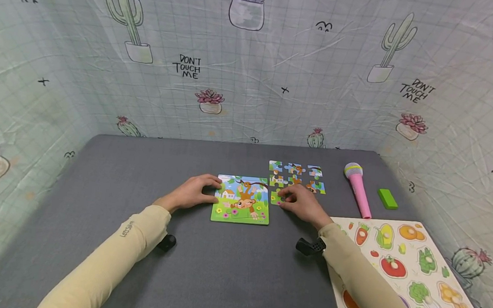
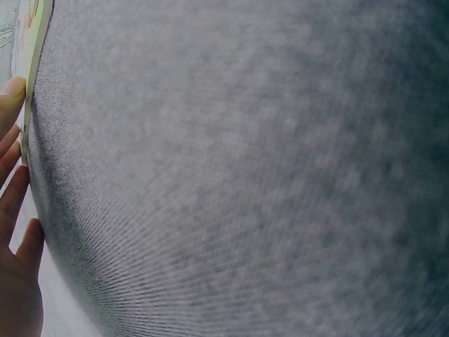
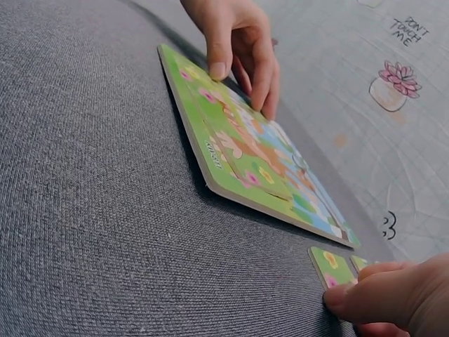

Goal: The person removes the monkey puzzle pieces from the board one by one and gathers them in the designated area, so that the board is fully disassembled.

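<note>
A square picture puzzle board (image 1: 242, 200) with a monkey hanging from a branch lies on the table. My left hand (image 1: 193, 192) rests at its left edge, thumb and fingertips touching the board. In the right wrist view, that thumb (image 3: 219, 69) lies on the board's green border. Just right of the board, my right hand (image 1: 304, 203) pinches a green puzzle piece (image 1: 274, 198) with a yellow flower between thumb and fingers. Part of this piece is covered by the hand. Several loose puzzle pieces (image 1: 295, 168) lie in rows beyond the right hand.
A pink toy microphone (image 1: 359, 191) and a green block (image 1: 387, 198) lie at the right. Closer in, a large board with vegetable pictures (image 1: 397, 245) extends partly under my right forearm. A patterned cloth (image 1: 253, 76) hangs behind the grey table (image 1: 227, 270) and along its sides.
</note>
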A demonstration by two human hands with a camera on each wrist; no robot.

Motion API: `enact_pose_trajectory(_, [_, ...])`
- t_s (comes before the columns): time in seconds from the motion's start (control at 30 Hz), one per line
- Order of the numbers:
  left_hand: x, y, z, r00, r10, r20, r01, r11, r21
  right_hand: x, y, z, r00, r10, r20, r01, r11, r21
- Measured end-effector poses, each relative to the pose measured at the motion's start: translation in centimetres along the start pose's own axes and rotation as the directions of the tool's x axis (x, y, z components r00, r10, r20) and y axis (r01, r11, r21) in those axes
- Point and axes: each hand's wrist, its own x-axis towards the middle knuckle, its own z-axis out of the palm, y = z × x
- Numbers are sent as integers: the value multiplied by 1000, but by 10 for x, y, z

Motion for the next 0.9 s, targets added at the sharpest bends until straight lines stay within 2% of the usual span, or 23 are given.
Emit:
enact_pose_trajectory(0.37, [0,-3,2,999,29,-24,-29,1000,11,3,-2,-2,1000,-1,20,2,1000,-5])
enact_pose_trajectory(0.53, [1,-3,1,1000,14,-18,-14,1000,3,4,-11,-3,1000,5,17,-6,1000,29])
enact_pose_trajectory(0.67, [1,-3,1,1000,9,-13,-9,1000,0,6,-26,1,999,11,45,-13,998,56])
enact_pose_trajectory(0.77, [1,-4,1,1000,13,-12,-13,1000,0,9,-39,8,997,-6,77,0,996,86])
enact_pose_trajectory(0.9, [2,-4,1,1000,6,-5,-6,1000,-1,14,-49,22,989,-88,120,72,989,132])
